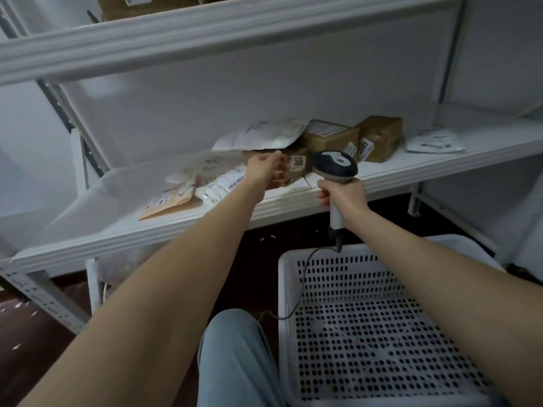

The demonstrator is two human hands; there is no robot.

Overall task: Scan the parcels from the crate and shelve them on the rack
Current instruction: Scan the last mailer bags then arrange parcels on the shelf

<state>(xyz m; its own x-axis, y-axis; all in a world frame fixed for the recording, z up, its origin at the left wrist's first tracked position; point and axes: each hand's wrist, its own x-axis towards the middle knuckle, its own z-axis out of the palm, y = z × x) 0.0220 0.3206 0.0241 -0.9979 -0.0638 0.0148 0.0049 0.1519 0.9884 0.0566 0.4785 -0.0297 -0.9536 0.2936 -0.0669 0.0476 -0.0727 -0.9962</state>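
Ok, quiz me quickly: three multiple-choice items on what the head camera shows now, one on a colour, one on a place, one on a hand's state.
1. The crate is: A white; B blue; C black.
2. The box labelled 3006 sits: A in the crate; B on the rack shelf; C on the floor.
3. The right hand: A hangs open; B grips the scanner; C grips a parcel.

Key:
1 A, its perforated walls are white.
2 B, it rests on the shelf, and the left hand grips it.
3 B, the fingers curl round the scanner's handle.
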